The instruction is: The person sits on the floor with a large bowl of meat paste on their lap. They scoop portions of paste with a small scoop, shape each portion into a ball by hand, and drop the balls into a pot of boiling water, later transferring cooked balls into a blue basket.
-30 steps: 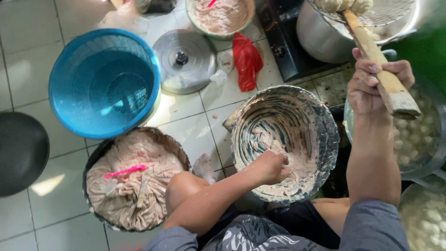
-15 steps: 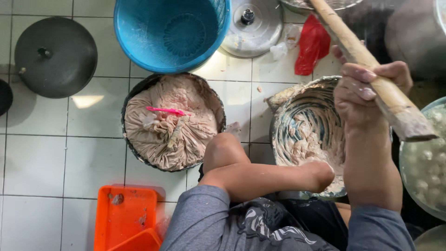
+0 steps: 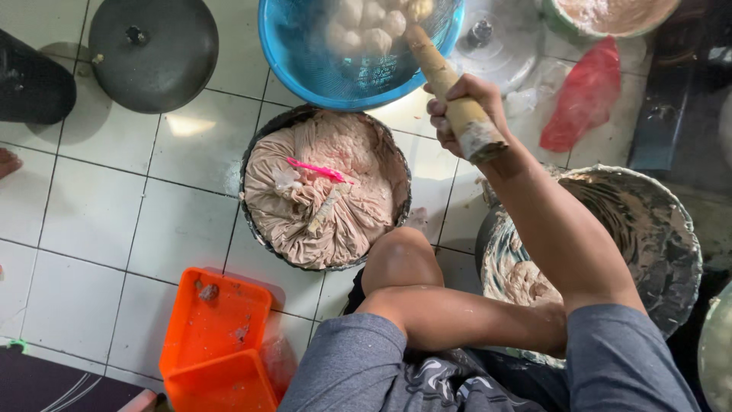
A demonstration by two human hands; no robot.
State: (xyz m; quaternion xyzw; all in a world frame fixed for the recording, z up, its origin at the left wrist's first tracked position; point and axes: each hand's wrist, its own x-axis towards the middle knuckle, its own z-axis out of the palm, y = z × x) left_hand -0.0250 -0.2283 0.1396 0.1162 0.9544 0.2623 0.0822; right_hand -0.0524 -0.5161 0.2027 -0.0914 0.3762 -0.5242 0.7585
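The right hand (image 3: 457,114) is clenched around a thick wooden handle (image 3: 446,80), fingers (image 3: 438,122) wrapped tight about it, just above centre of the frame. The handle's far end reaches into the blue plastic basket (image 3: 305,69) at the top, where a cluster of pale round balls (image 3: 370,19) sits — whether they lie on a scoop head or already in the basket cannot be told. The left hand is not visible: the left forearm (image 3: 473,320) runs low across the lower middle toward the smeared metal basin (image 3: 656,229) at the right, and its end is hidden behind the right arm, so the state of those fingers cannot be told.

As a judgement of progress: the right-hand basin looks largely scraped down, with paste left mainly near its lower left, while the round basin of pinkish paste (image 3: 324,191) in the centre is full, a pink spatula (image 3: 314,169) lying on top. So a good share of paste appears yet to be shaped, and only a modest heap of balls shows in the basket.

Room is tight. The basket rim sits just beside the central basin's upper edge, and the knee (image 3: 400,259) touches or nearly touches its lower right rim. More open white floor tile (image 3: 99,214) lies at the left, between the dark lid (image 3: 152,49) and the orange tray (image 3: 217,336).
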